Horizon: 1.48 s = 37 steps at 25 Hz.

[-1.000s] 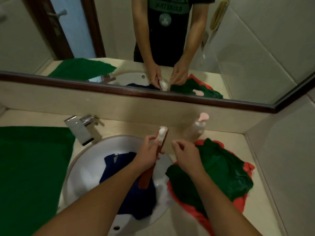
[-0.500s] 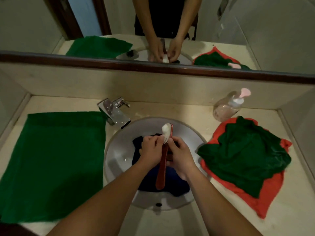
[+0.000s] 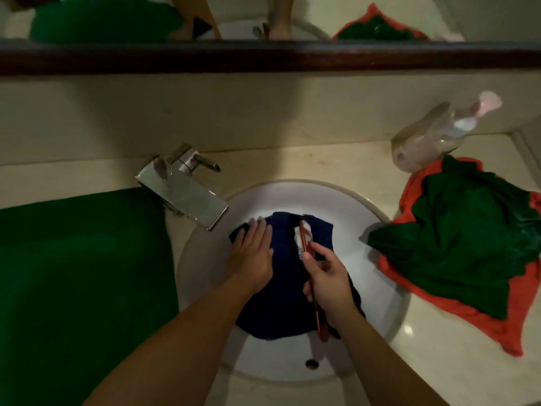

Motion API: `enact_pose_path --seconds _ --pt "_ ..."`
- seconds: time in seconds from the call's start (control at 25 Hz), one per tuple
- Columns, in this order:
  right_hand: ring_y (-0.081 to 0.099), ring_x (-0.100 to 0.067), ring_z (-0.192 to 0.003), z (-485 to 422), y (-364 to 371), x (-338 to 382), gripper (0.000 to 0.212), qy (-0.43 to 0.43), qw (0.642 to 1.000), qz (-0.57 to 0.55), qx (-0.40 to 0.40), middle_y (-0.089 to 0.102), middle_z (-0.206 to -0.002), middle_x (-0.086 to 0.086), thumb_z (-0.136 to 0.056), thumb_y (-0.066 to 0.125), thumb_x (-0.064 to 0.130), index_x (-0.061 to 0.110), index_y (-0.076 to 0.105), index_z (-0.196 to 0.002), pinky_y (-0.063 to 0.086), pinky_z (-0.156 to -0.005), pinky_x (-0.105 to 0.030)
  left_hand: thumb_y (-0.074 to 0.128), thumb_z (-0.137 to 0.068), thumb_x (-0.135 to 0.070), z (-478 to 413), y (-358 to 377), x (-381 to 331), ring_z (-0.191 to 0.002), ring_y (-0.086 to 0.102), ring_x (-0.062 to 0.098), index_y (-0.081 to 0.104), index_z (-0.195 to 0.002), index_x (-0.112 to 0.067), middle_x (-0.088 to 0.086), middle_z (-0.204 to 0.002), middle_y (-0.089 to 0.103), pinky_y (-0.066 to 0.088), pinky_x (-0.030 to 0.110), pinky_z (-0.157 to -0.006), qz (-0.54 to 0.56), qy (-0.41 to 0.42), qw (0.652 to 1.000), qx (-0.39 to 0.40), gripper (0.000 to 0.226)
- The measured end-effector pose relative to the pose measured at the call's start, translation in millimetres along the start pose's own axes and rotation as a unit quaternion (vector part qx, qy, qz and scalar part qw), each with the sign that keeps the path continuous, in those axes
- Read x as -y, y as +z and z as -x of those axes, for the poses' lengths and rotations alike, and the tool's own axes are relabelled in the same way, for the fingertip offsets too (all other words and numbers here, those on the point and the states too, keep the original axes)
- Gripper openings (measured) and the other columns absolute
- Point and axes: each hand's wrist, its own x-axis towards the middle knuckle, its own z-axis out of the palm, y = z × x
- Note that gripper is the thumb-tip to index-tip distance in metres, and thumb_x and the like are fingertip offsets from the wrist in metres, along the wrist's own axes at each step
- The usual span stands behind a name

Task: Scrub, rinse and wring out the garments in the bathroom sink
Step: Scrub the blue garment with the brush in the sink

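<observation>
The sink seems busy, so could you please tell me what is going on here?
A person is washing a dark blue garment in the white sink. The left hand presses it flat while the right hand holds a red brush with soapy bristles over it. A green and red garment waits on the counter to the right, beside a soap bottle.

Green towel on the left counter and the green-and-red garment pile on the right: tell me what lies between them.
In the head view, the white round sink lies between the flat green towel and the green-and-red garment pile, holding the dark blue garment.
</observation>
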Motion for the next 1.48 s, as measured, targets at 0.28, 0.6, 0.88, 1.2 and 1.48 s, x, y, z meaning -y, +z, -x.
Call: enact_pose_path --seconds 0.28,0.6,0.88,1.2,1.48 --pt "0.066 -0.015 -0.104 -48 44 -43 0.042 -0.088 0.962 0.257 0.027 0.073 -0.118 0.001 -0.1 0.065 0.034 0.033 0.06 -0.142 0.049 -0.095 -0.026 0.02 -0.106 -0.041 4 54 31 -0.154 -0.018 0.023 -0.011 -0.16 -0.009 0.007 -0.168 -0.016 -0.014 0.04 -0.123 -0.072 -0.049 0.996 -0.029 0.07" --pt "0.067 -0.023 -0.098 -48 50 -46 0.038 -0.148 0.947 0.283 0.015 0.073 -0.113 -0.012 -0.1 0.066 0.027 0.028 0.064 -0.138 0.051 -0.093 -0.029 -0.002 -0.097 -0.043 19 57 32 -0.156 -0.008 0.026 -0.005 -0.16 -0.006 0.011 -0.169 -0.008 -0.022 0.039 -0.118 -0.106 -0.07 0.99 -0.063 0.073" --pt "0.066 -0.022 -0.096 -69 -27 -45 0.039 -0.093 0.943 0.312 -0.068 0.072 -0.108 -0.004 -0.102 0.062 0.03 0.027 0.062 -0.14 0.05 -0.09 -0.03 0.004 -0.1 -0.043 21 66 37 -0.156 -0.003 0.022 -0.001 -0.159 -0.01 0.007 -0.169 -0.001 -0.013 0.039 -0.123 -0.101 -0.061 0.989 -0.087 0.068" --pt "0.068 -0.028 -0.098 -73 1 -46 0.038 -0.157 0.923 0.35 0.036 0.073 -0.113 -0.011 -0.101 0.06 0.032 0.036 0.062 -0.139 0.051 -0.089 -0.028 0.007 -0.098 -0.044 17 67 33 -0.156 -0.007 0.018 -0.001 -0.16 -0.012 0.005 -0.169 -0.006 -0.009 0.04 -0.124 -0.113 -0.092 0.984 -0.1 0.07" --pt "0.065 -0.022 -0.116 -62 45 -38 0.04 -0.202 0.935 0.281 0.077 0.069 -0.131 -0.006 -0.103 0.058 0.023 0.036 0.06 -0.141 0.043 -0.095 -0.016 0.015 -0.101 -0.042 18 67 26 -0.156 -0.002 0.021 0.0 -0.159 -0.008 0.008 -0.169 -0.001 -0.007 0.041 -0.125 -0.131 -0.101 0.98 -0.114 0.068"
